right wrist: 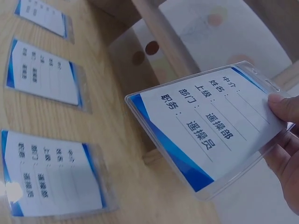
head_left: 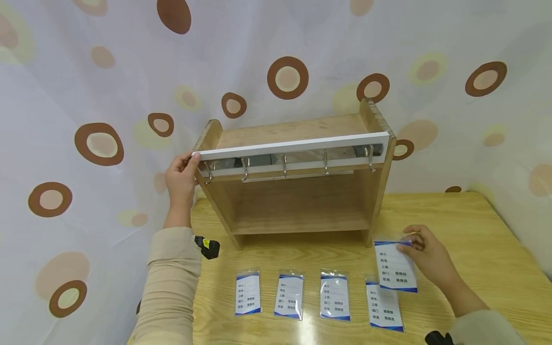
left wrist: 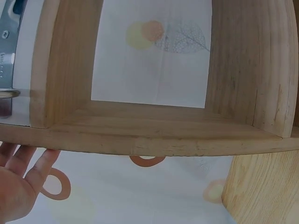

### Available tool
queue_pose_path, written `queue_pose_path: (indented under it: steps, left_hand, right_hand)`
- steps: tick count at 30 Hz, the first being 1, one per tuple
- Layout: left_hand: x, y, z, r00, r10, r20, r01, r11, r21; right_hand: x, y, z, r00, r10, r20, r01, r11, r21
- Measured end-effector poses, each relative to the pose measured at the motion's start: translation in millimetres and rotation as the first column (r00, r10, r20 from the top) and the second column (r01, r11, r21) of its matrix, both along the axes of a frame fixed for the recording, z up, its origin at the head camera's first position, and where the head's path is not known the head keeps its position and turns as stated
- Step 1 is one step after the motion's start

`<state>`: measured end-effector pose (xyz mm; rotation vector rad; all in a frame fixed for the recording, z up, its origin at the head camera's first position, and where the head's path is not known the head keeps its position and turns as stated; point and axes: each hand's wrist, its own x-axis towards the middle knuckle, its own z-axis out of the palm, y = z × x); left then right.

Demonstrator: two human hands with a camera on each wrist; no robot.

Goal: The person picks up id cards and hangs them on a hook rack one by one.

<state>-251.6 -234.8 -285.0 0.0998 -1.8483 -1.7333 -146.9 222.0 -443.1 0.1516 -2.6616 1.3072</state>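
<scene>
My left hand holds the upper left corner of a small wooden shelf. Its thumb lies over the end of a white hook rail along the shelf's front. Fingertips touch the outer side panel in the left wrist view. Out to the right, my right hand pinches the top edge of a badge in a clear sleeve, lifted above the table with its printed face showing. Beneath it, a similar badge lies partly covered. Three more badges, including this one, lie in a row to its left.
The shelf stands on a wood-grain table, near a patterned curtain. Several metal hooks hang from the rail. Dark devices, one of them at the left wrist, are worn on both arms.
</scene>
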Motion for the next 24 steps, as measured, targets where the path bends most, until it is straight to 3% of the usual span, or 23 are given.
queue_pose_path:
  steps: [4,13,24]
  left_hand:
    - [-0.5,1.2,0.4,1.000,0.023,0.010,-0.023,1.000,-0.003]
    - [-0.4,3.3,3.5,0.997,0.072,0.030,-0.071,0.996,-0.056]
    - [-1.3,4.7,4.5,0.997,0.071,0.015,-0.071,0.997,-0.015]
  right_hand:
    - [-1.4,-7.8,8.3,0.999,0.031,-0.011,-0.032,0.998,-0.058]
    - [-7.9,-20.8,24.0,0.997,0.072,-0.040,-0.075,0.994,-0.079]
    - [-13.0,-25.5,37.7,0.989,0.085,-0.119,-0.096,0.992,-0.085]
